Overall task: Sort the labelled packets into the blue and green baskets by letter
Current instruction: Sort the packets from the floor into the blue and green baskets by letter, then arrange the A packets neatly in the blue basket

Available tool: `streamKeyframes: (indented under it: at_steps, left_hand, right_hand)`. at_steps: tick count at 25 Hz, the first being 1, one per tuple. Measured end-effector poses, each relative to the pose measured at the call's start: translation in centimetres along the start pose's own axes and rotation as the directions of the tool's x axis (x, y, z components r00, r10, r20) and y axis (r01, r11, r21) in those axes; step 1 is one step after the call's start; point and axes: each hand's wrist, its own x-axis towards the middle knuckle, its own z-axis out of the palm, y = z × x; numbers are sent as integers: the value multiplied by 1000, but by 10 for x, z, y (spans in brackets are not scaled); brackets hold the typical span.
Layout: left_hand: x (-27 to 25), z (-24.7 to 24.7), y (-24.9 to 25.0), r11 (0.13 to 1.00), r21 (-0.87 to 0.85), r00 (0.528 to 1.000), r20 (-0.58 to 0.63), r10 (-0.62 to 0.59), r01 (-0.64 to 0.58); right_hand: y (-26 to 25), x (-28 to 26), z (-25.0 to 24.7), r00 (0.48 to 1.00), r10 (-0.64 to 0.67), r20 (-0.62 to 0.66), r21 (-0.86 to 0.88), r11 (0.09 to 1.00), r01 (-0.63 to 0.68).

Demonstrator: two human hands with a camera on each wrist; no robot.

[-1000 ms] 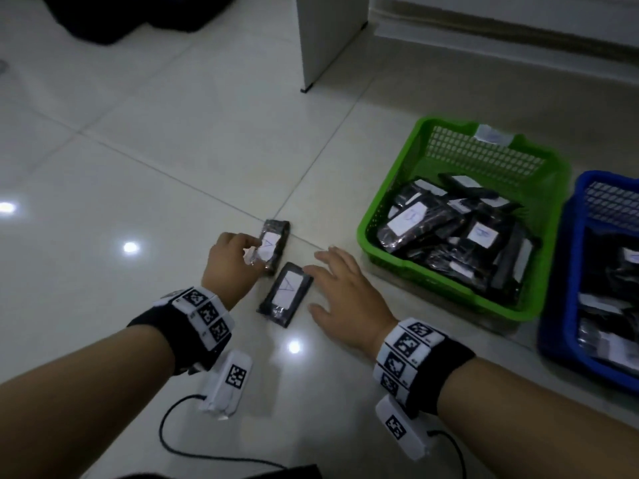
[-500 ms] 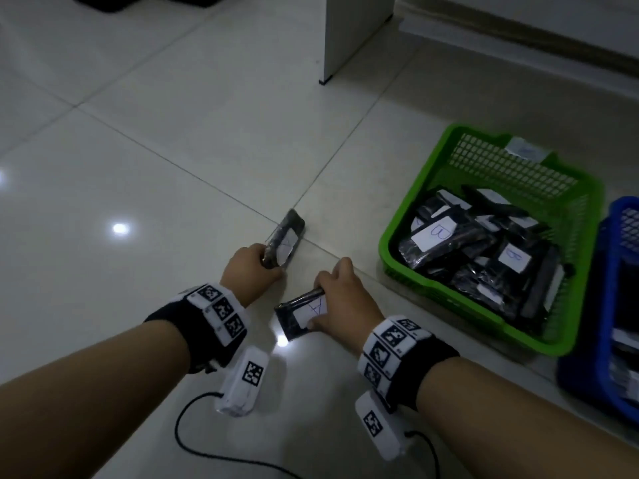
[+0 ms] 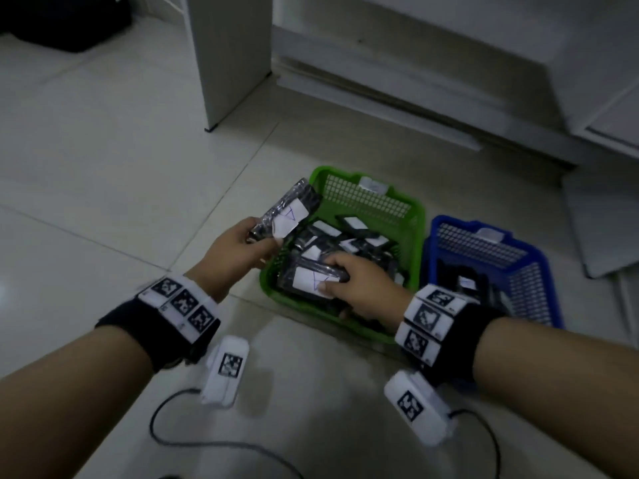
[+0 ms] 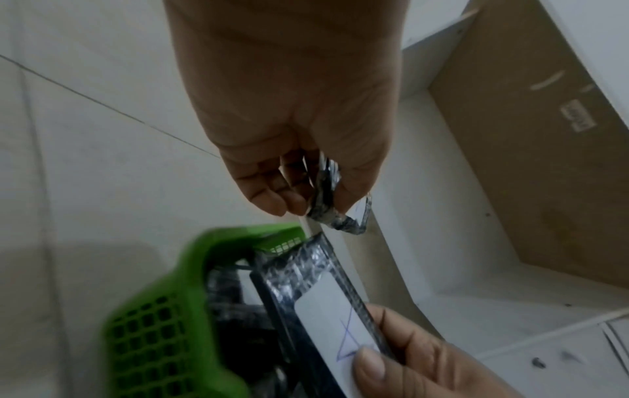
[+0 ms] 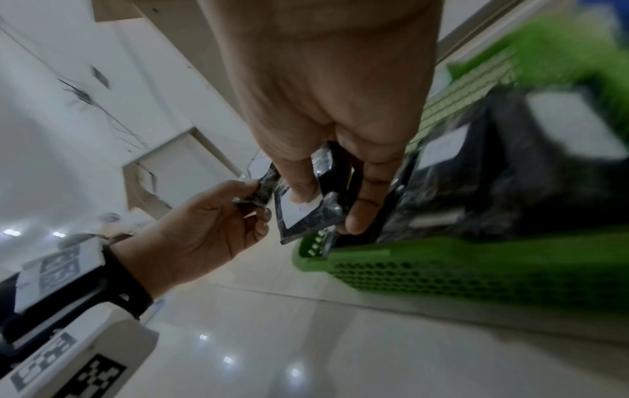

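- Nearest, 2 forearms reach forward in the head view, each with a black wrist strap carrying white marker tiles; a white camera unit [image 3: 225, 369] hangs under the left wrist and another [image 3: 416, 407] under the right, each trailing a dark cable across the pale tiled floor [image 3: 103, 133].
- Next, the right hand [image 3: 359, 288] grips a black packet [image 3: 311, 276] by 1 end, thumb pressed on its white label and fingers curled beneath; the label bears a blue "A"-like mark. This packet is held low over the near left part of the green basket [image 3: 416, 216], above the packets piled there.
- Slightly farther and to the left, the left hand [image 3: 238, 247] pinches the end of a second black packet [image 3: 294, 205] between thumb and curled fingers. It angles up and away, over the basket's left rim, its white label also showing a blue "A"-like mark.
- Inside the green basket lie many black packets with white labels; their letters are too small to read.
- Just to the right of it, touching or nearly so, sits the blue basket [image 3: 532, 257], holding a few dark packets.
- Beyond both baskets stands white furniture [image 3: 231, 57] on the floor.
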Motion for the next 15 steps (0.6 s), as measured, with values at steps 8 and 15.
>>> streamKeyframes:
  at_steps: [8,15]
  left_hand:
    - [28,121,61,974,221,962,271,-21,-41]
    - [23,218,63,963,262,901,403,-160,54]
  right_hand:
    - [62,-29,-137,982,182,55,-117,978,-175]
    - [167,-62,-202,962,180,207,-459,886,-67]
